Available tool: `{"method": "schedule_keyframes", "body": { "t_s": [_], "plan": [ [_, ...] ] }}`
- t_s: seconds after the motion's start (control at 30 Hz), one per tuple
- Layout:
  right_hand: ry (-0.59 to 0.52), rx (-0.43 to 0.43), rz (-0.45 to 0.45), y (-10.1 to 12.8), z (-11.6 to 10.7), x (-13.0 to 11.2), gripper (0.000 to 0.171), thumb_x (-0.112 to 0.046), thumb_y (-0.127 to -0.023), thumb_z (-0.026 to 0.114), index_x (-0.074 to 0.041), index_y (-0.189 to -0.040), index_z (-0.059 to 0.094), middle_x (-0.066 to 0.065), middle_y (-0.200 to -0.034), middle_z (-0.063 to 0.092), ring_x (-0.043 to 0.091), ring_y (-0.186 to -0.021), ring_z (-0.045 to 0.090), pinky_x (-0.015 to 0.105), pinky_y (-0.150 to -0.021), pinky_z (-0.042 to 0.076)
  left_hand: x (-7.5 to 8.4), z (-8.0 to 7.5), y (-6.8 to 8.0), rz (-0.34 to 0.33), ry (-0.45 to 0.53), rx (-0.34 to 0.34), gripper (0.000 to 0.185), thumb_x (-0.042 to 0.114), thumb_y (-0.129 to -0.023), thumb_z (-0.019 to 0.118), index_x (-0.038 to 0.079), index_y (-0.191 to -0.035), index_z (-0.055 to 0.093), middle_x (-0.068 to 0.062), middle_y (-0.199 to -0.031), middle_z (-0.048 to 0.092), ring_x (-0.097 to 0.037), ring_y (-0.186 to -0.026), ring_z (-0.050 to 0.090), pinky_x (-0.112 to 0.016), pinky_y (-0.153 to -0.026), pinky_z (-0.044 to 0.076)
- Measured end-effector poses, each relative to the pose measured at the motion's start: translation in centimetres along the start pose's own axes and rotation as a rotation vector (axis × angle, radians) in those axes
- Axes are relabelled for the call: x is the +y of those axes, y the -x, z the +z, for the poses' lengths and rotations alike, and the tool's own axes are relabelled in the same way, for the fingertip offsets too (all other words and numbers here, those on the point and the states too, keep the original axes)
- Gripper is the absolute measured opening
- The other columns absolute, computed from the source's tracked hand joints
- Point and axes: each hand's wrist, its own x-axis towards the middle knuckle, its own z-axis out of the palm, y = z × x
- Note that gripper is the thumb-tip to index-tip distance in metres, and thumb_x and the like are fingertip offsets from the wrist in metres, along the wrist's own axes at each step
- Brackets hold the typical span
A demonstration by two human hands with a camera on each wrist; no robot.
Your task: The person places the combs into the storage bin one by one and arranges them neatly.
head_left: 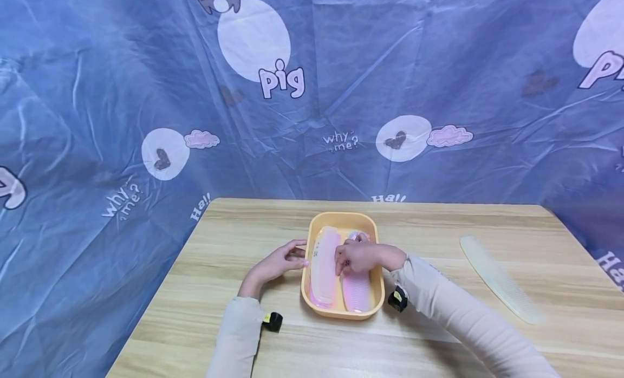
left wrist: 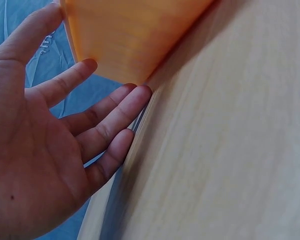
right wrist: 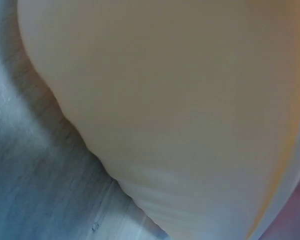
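A yellow plastic tray [head_left: 316,307] stands on the table with pink combs inside. A pale pink comb [head_left: 325,269] lies along its left half, brighter pink showing beneath. On the right half is another pink comb [head_left: 358,294], its teeth visible at the near end. My right hand [head_left: 359,255] reaches in from the right and grips this comb by its upper part, which the hand partly hides. My left hand [head_left: 278,263] is at the tray's left outer side, thumb and fingers spread. In the left wrist view its fingertips [left wrist: 88,65] are against the tray wall.
A pale green comb [head_left: 499,280] lies slantwise on the wooden table [head_left: 263,221], right of the tray. A blue printed cloth [head_left: 312,118] hangs behind the table. The right wrist view is mostly filled by a pale sleeve [right wrist: 165,100].
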Motion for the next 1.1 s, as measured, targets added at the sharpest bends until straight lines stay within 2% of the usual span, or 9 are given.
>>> {"method": "schedule_keyframes", "body": {
  "t_s": [0.17,0.33,0.47,0.63,0.83,1.1],
  "plan": [
    [-0.02,-0.027,0.004,0.23,-0.25,-0.2,0.013,-0.025,-0.087,0.066,-0.033,-0.091,0.076,-0.017,-0.106,0.06,0.014,-0.108,0.047,0.056,-0.102,0.022,-0.08,-0.06,0.08,0.005,-0.006,-0.006,0.065,0.027,-0.091,0.068,0.009,-0.146,0.038,-0.019,-0.13,0.054,-0.029,-0.119,0.054,-0.043,-0.101,0.045],
    [-0.009,-0.066,0.041,0.29,-0.34,-0.41,0.023,-0.021,-0.087,0.063,-0.039,-0.093,0.076,-0.021,-0.107,0.057,0.012,-0.112,0.046,0.058,-0.106,0.019,-0.28,-0.13,0.05,-0.001,-0.005,-0.007,0.064,0.026,-0.091,0.067,0.01,-0.146,0.039,-0.018,-0.13,0.054,-0.029,-0.119,0.054,-0.042,-0.1,0.045],
    [-0.02,-0.071,0.067,0.22,-0.25,-0.45,0.021,-0.024,-0.087,0.065,-0.041,-0.092,0.076,-0.02,-0.106,0.057,0.014,-0.115,0.047,0.06,-0.107,0.018,-0.45,-0.09,0.01,-0.004,-0.008,-0.012,0.064,0.026,-0.092,0.067,0.011,-0.147,0.038,-0.018,-0.131,0.054,-0.029,-0.119,0.053,-0.042,-0.101,0.045],
    [-0.054,-0.051,0.083,0.08,-0.05,-0.42,0.011,-0.029,-0.085,0.069,-0.037,-0.089,0.075,-0.018,-0.109,0.059,0.015,-0.114,0.047,0.058,-0.105,0.018,-0.33,-0.02,0.07,0.002,-0.014,-0.012,0.065,0.027,-0.091,0.068,0.009,-0.146,0.039,-0.018,-0.131,0.054,-0.029,-0.118,0.054,-0.042,-0.101,0.045],
    [-0.099,-0.047,0.097,0.08,-0.16,-0.57,0.004,-0.03,-0.082,0.073,-0.032,-0.085,0.073,-0.018,-0.105,0.059,0.015,-0.11,0.046,0.056,-0.103,0.019,-0.17,-0.05,-0.07,0.001,-0.004,-0.013,0.064,0.026,-0.091,0.068,0.007,-0.145,0.04,-0.018,-0.131,0.055,-0.029,-0.119,0.055,-0.043,-0.102,0.045],
    [-0.049,-0.073,0.086,0.26,-0.4,-0.37,0.007,-0.031,-0.08,0.074,-0.035,-0.085,0.071,-0.019,-0.103,0.057,0.014,-0.109,0.045,0.054,-0.1,0.022,-0.06,-0.13,-0.05,-0.002,-0.017,-0.013,0.065,0.027,-0.091,0.067,0.004,-0.145,0.039,-0.02,-0.13,0.055,-0.028,-0.117,0.056,-0.038,-0.099,0.047]
  ]
}}
